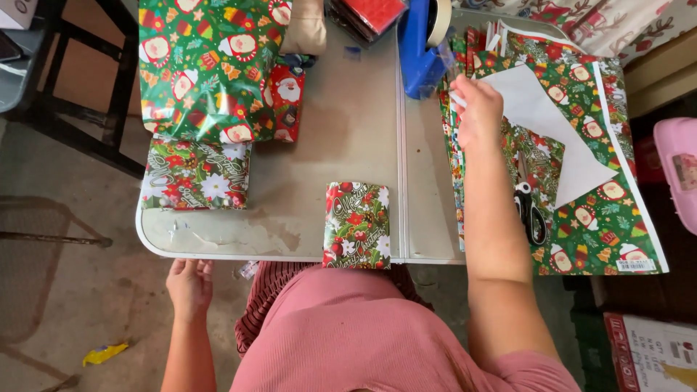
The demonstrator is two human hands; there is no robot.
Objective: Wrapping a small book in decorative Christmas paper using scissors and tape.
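Observation:
A small box wrapped in red and green flowered paper [356,224] lies at the near edge of the grey folding table [341,138], right in front of me. My right hand [476,109] reaches out over a stack of green figure-printed wrapping sheets [595,210] and pinches the corner of a folded-back white sheet [552,127], close to the blue tape dispenser [420,51]. My left hand [189,284] hangs below the table's front left corner, fingers loosely apart, holding nothing.
Black-handled scissors [531,210] lie on the sheets. Wrapped parcels sit at the table's left: a large green one [207,65], a flowered one [196,176], a small red one [287,101]. A pink box [677,170] is at right, a yellow scrap [103,353] on the floor.

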